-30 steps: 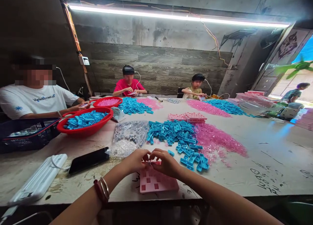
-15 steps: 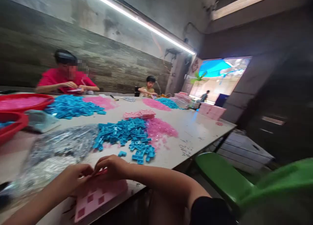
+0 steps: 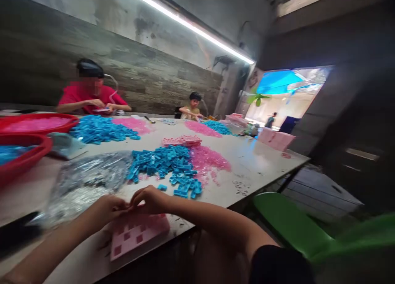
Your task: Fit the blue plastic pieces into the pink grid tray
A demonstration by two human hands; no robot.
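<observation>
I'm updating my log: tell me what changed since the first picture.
The view swung right, bringing the green chair into sight. Nothing was visibly grasped or released, though blur may hide it. Unchanged: the left hand and right hand close together over the pink tray; blue pieces and pink pieces piled beyond.

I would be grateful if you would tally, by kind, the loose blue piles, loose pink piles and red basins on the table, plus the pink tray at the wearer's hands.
Blue piles: 3
Pink piles: 3
Red basins: 2
Pink tray: 1
Total: 9
</observation>
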